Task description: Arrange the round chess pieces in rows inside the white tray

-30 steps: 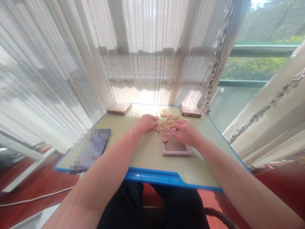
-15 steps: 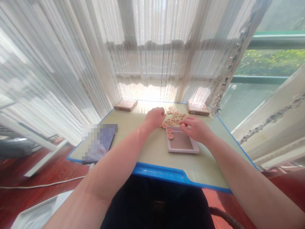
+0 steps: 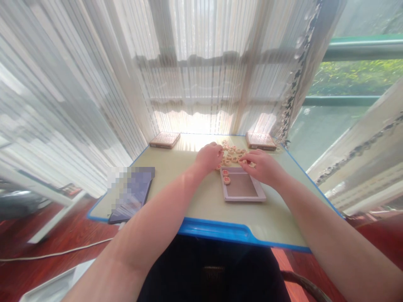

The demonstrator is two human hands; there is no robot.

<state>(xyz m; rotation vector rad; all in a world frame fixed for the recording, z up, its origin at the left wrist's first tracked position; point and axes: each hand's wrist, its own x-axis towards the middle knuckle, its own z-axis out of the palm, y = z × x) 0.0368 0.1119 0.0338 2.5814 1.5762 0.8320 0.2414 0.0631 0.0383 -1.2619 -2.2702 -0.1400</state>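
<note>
Round wooden Chinese chess pieces (image 3: 231, 151) with carved characters lie in a loose pile on the table. My left hand (image 3: 210, 156) is at the pile's left edge with its fingers curled closed; whatever they hold is hidden. At the right side of the pile, the thumb and fingertips of my right hand (image 3: 260, 165) close on a piece (image 3: 240, 161) at the pile's edge. Just in front of the pile is a shallow pale box tray (image 3: 244, 199). Two red-marked pieces (image 3: 226, 180) stand one before the other along its left wall.
Two flat patterned boxes lie at the far corners, one left (image 3: 165, 140) and one right (image 3: 261, 141). A dark tablet-like object (image 3: 138, 188), partly blurred out, rests on the left of the blue-edged table (image 3: 217, 229). Sheer curtains (image 3: 195, 75) hang behind.
My left hand has shifted slightly right, closer over the pieces. My right hand has moved a little to the right along the pile. The two pieces remain in the tray.
</note>
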